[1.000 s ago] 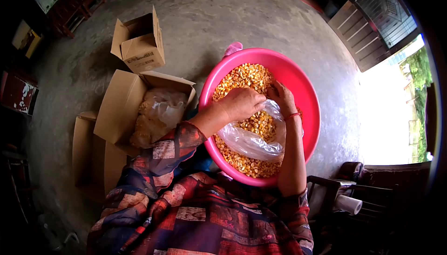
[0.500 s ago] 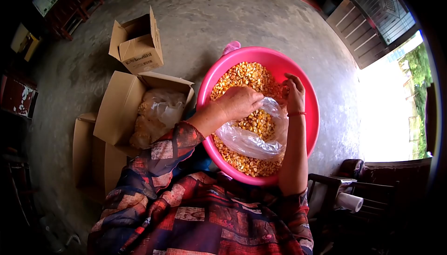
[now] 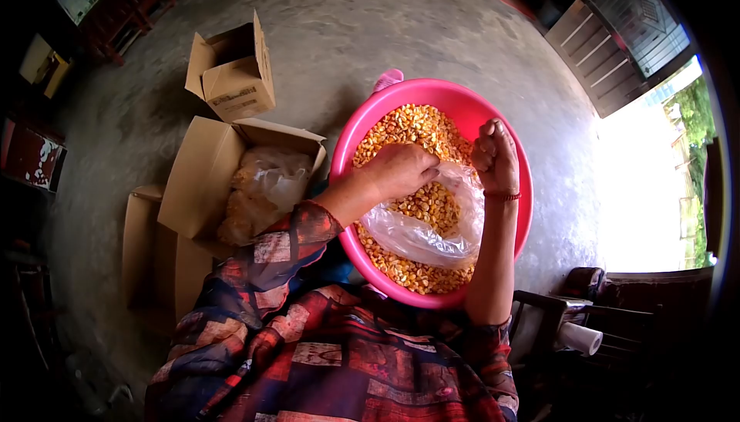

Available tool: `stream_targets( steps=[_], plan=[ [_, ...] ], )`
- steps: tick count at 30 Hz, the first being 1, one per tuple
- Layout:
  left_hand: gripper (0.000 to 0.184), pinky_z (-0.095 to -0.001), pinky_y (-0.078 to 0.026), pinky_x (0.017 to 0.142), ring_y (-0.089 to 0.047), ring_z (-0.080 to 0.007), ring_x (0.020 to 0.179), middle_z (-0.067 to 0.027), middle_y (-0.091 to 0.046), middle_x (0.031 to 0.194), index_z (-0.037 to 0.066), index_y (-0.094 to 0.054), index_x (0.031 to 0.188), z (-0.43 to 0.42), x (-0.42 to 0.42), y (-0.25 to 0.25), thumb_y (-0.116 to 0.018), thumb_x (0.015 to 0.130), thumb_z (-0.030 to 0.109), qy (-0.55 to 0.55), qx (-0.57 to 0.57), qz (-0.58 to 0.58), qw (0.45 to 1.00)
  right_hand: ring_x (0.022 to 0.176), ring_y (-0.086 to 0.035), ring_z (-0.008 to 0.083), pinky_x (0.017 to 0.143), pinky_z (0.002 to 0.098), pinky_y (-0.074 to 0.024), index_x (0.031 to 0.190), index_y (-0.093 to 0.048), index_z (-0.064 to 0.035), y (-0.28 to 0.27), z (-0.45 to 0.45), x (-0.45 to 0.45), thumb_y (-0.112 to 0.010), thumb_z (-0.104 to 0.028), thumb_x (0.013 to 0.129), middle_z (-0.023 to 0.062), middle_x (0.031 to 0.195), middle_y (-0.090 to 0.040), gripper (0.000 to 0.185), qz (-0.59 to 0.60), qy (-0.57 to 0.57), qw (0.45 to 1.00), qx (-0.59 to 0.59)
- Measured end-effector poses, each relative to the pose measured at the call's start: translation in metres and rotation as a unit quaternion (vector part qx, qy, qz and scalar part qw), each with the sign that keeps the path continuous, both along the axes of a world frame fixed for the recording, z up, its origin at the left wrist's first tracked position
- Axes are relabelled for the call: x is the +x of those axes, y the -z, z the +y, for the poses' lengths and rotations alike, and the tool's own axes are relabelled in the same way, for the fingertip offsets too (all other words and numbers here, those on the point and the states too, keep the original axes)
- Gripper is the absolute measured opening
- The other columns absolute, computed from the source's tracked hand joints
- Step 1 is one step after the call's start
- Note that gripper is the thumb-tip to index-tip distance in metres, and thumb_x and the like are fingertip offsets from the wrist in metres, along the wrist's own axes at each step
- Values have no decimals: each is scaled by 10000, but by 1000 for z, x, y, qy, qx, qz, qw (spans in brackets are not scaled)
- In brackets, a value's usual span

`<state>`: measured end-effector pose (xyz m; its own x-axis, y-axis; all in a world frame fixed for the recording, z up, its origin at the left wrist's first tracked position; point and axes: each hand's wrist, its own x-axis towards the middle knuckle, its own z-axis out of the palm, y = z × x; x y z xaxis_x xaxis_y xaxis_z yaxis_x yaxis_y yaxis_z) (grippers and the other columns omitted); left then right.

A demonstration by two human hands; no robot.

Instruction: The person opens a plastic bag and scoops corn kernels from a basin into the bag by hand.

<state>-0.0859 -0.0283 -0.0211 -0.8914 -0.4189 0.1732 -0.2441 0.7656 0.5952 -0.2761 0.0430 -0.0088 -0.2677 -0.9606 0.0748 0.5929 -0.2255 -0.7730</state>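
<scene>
A pink basin holds loose corn kernels. Inside it sits a clear plastic bag, its mouth spread wide over more kernels. The fingers of my left hand pinch the bag's upper rim. Over the basin's right side, my right hand is curled closed beside the bag's right edge. What its fingers hold, if anything, is hidden.
On the left, an open cardboard box contains a filled clear bag. Another open box stands farther off. A wooden chair with a white roll is at lower right. An open door lies beyond.
My right hand has shifted slightly right and its fingers have curled into a fist. The bag's right edge sits a little differently. My left hand keeps its pinch on the rim.
</scene>
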Motion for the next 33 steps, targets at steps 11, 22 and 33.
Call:
stream_targets(
  steps=[11,22,33],
  plan=[
    [204,-415,-487,660,-630,-310,755,-127,-646,789,103,-629,844,-3,1,-1,-507,853,266,-48,54,-20,997,567,-405,64,524,212,-324,774,-557,-37,-15,2,34,-525,-253,924,-9,654,-503,265,205,-282,937,1],
    [156,-429,-473,651,-606,-337,746,-149,-613,771,63,-611,802,-3,-2,7,-551,836,202,-39,-47,14,998,457,-241,30,423,202,-170,767,-500,-49,-5,-3,20,-438,-205,962,-71,555,-315,258,139,-165,976,-30],
    [212,-410,-481,710,-596,-314,783,-128,-604,806,77,-658,957,1,2,-5,-601,805,213,56,-1,13,998,791,-594,253,709,361,-477,981,-632,-100,70,-20,-26,-554,-168,853,94,915,-622,165,625,180,737,185]
  ],
)
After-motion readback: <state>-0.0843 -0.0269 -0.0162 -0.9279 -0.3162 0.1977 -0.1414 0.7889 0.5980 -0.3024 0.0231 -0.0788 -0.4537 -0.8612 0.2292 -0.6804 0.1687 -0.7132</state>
